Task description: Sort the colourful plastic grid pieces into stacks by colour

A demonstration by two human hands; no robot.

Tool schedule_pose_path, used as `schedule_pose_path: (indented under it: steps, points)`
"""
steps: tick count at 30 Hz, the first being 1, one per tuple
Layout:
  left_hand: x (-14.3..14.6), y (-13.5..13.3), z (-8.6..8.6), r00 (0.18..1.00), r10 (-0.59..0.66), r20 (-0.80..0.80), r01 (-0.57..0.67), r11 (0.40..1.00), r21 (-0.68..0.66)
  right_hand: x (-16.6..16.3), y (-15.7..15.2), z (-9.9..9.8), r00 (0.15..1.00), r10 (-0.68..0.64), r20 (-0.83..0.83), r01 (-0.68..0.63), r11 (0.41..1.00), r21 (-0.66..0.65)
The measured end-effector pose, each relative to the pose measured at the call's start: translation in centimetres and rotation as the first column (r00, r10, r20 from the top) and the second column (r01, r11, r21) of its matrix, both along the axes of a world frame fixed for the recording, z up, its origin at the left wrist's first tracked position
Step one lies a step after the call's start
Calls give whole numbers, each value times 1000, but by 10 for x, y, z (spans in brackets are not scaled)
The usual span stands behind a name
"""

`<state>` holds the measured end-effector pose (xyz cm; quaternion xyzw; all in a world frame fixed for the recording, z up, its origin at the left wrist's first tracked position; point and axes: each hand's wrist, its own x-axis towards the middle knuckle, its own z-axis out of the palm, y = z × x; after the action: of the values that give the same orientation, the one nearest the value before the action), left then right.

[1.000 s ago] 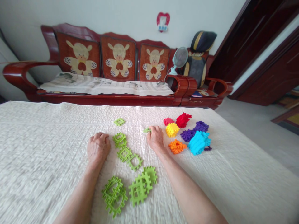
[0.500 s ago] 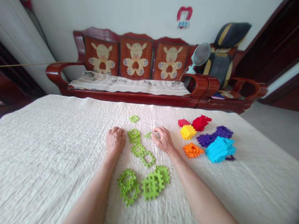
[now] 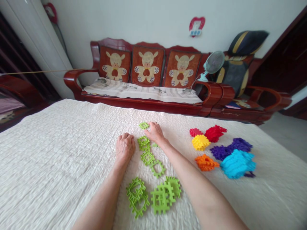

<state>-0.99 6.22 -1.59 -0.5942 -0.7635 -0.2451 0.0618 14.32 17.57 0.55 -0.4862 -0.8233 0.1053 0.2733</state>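
Palm down on the quilted cloth, my left hand rests with curled fingers, just left of a chain of green interlocking plastic pieces. My right hand stretches past that chain, thumb and forefinger apart, close beside a single green square piece at the far end. I cannot tell whether its fingertips touch that piece. Partly covered by my right wrist lies a small green piece. Nearer me, between my forearms, are overlapping green pieces on the left and another green group on the right.
To the right stand bundles of red, yellow, orange, purple and light blue pieces. A wooden sofa with bear cushions lies beyond the cloth's far edge; a small fan stands at its right.
My right hand has left the small green piece beside the chain and moved forward and left to the far square piece. My left hand stays in place. The view has shifted slightly left.
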Motion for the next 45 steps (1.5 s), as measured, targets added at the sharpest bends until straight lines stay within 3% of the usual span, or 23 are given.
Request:
schedule_pose_path:
  steps: [5,8,14,18,21,29,36,45]
  points:
    - [1,0,0,1000,7,-14,-7,1000,-1,-28,15,3,993,-75,91,83,993,-80]
    - [0,0,-1,1000,4,-12,-4,1000,3,-23,16,3,993,-114,11,115,988,-108]
    - [-2,1,-4,1000,-19,6,19,1000,21,53,-9,-9,931,-222,-288,257,963,86]
    - [-3,2,-5,999,-30,15,30,999,24,109,-34,-23,874,-390,-289,441,886,140]
    - [-5,2,-6,999,-39,9,38,999,33,124,-44,-32,854,-473,-215,505,854,128]
    - [-4,2,-5,999,-36,7,36,999,35,118,-52,-30,821,-554,-137,565,823,60]
    - [-6,1,-4,998,-63,24,62,997,45,115,-55,-28,843,-532,-78,536,844,34]
    - [-10,3,-7,997,-81,12,80,996,32,118,-53,-33,831,-535,-150,548,835,58]
